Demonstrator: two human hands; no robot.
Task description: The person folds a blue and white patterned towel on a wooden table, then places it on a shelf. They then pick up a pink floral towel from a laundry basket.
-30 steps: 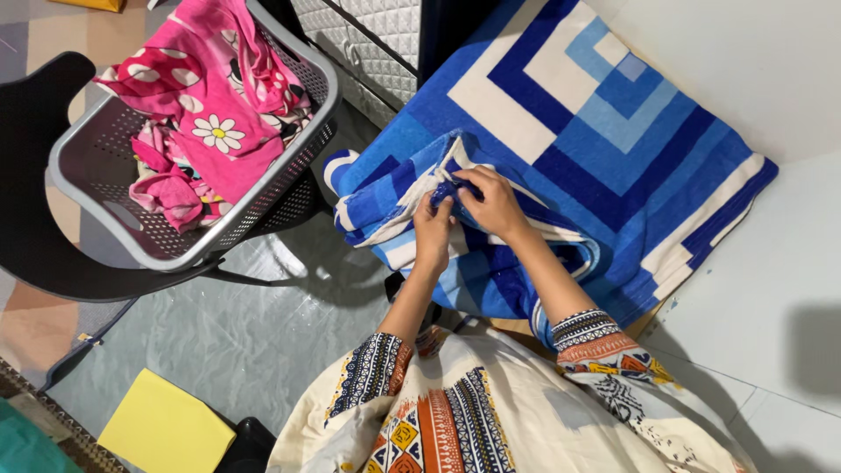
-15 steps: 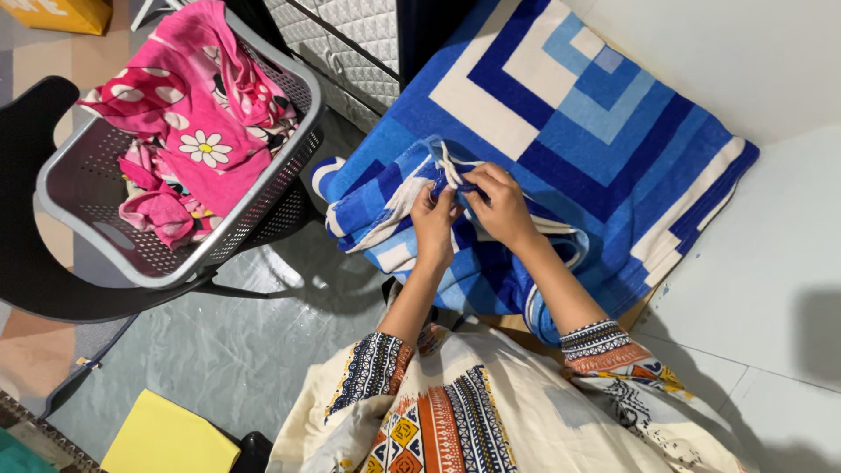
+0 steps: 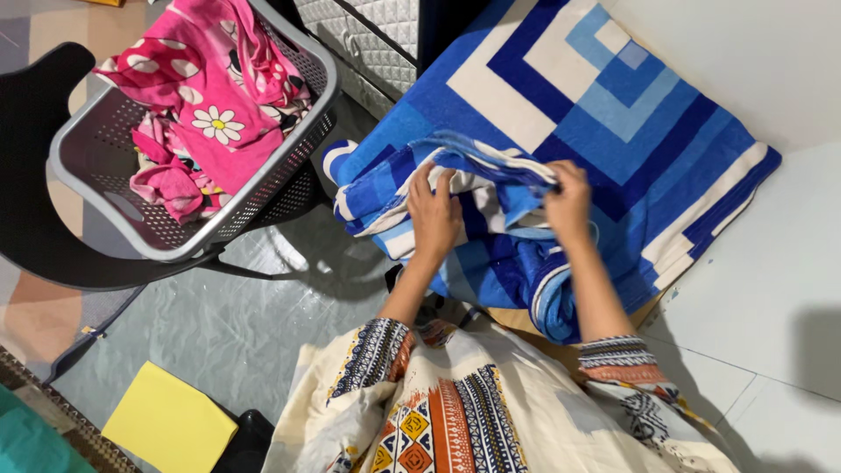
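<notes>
While the grey basket [image 3: 105, 188] (pink clothes [image 3: 215, 105] inside) sits upper left, the left hand [image 3: 435, 215] and right hand [image 3: 569, 201] each pinch the blue striped cloth [image 3: 491, 188] at frame centre.

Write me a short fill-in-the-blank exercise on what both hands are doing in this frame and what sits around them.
1. Both the left hand and the right hand grip a striped blue and ____ cloth.
2. The grey laundry basket holds ____ clothes printed with daisies.
3. The basket rests on a ____ chair.
4. A flat ____ sheet lies on the floor at lower left.

Missing words: white; pink; black; yellow
</notes>
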